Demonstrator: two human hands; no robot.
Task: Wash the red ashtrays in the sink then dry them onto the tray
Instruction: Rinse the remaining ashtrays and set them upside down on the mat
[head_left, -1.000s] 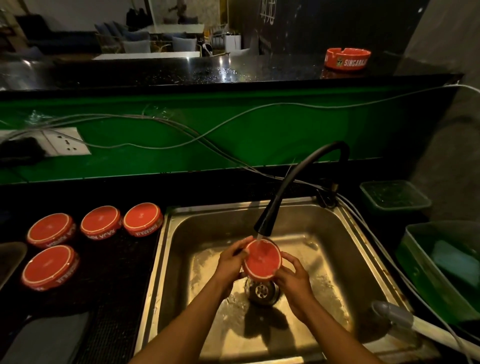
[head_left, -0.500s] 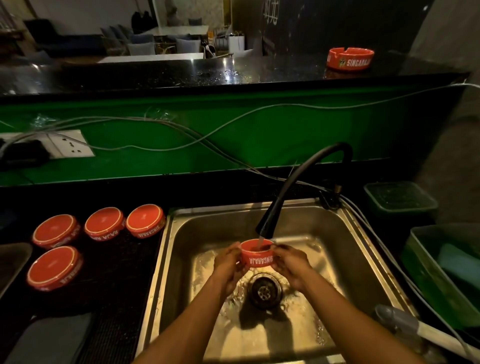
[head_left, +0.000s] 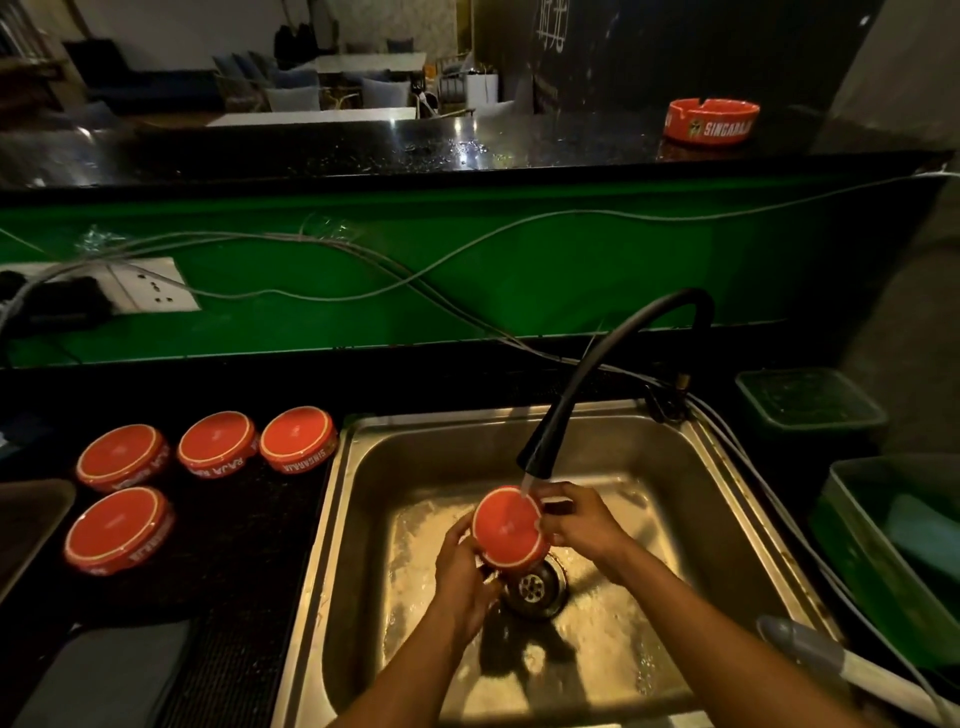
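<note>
Red ashtray (head_left: 509, 530) gripped by both hands' fingers (head_left: 558, 522) under the tap (head_left: 535, 457); better rotated slowly, rim at 12 o'clock.

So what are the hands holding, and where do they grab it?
Both hands hold one red ashtray by its rim under the tap: left hand on the left side, right hand on the right.

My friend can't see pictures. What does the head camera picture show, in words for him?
Two hands, left hand and right hand, hold a red ashtray under water running from a black tap over a metal sink. Four more red ashtrays lie upside down on the dark counter to the left, and another sits upright on the far bar top.
</note>
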